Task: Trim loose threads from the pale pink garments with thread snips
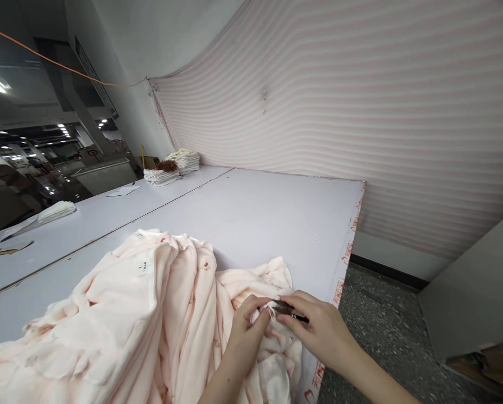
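Pale pink garments (120, 314) lie in a loose heap at the front left of the table, one with a printed size label and several with small red motifs. Close to the table's right edge, my left hand (245, 331) pinches the edge of a pale pink garment (272, 275), where white thread ends show. Dark thread snips (285, 308) are in the grip of my right hand (321, 325), their blades pointing left at the thread beside my left fingertips. Whether the blades touch the thread I cannot tell.
The pale table (289, 213) has a taped right edge, and grey floor (382, 320) lies beyond it. Folded fabric stacks (186, 161) stand at the far end. A striped cloth (319, 101) hangs along the wall. A grey cabinet (479, 297) is on the right.
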The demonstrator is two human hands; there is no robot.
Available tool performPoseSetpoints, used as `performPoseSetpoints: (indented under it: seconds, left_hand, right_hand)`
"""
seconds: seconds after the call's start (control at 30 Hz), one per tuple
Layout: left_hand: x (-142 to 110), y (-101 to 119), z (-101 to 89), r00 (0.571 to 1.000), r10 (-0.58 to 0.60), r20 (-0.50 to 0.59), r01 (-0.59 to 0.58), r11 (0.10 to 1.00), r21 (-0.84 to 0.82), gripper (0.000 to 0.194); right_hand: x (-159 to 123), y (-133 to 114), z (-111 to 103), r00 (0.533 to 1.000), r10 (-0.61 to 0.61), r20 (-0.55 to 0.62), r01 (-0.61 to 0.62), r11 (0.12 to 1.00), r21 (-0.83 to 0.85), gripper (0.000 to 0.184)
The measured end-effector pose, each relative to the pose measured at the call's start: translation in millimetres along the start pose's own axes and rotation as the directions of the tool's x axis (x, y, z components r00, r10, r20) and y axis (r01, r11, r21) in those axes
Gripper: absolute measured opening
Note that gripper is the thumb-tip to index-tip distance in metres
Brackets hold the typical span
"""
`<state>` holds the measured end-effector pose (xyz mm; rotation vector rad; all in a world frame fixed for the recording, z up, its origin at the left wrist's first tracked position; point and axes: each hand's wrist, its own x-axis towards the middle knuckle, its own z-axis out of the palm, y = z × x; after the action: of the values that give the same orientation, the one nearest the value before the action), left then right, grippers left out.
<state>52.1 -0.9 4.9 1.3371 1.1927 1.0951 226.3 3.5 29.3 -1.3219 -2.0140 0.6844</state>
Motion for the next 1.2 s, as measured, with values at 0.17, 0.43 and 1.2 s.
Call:
performPoseSetpoints:
  seconds: [0.17, 0.43, 1.2]
  left_hand:
    - [0.2, 3.1, 3.3, 0.996, 0.071, -0.047, -0.064, 0.99, 0.127, 0.017]
    - [0.9, 1.4, 3.3, 0.997, 0.048, -0.053, -0.039, 0.988, 0.149, 0.014]
    - [-1.8, 18.1, 5.7, 0.986, -0.163, 0.019, 0.163, 0.986, -0.037, 0.023]
  right_hand:
    - [-3.8, -3.6, 0.4, 1.0, -0.004, -0.017, 0.002, 0.992, -0.124, 0.021]
    - [-3.9, 2.6, 21.3, 0.987, -0.129, -0.093, 0.145, 0.971, 0.189, 0.025]
    - [1.5, 10.9, 8.5, 0.996, 0.059, 0.06, -0.074, 0.95, 0.303, 0.021]
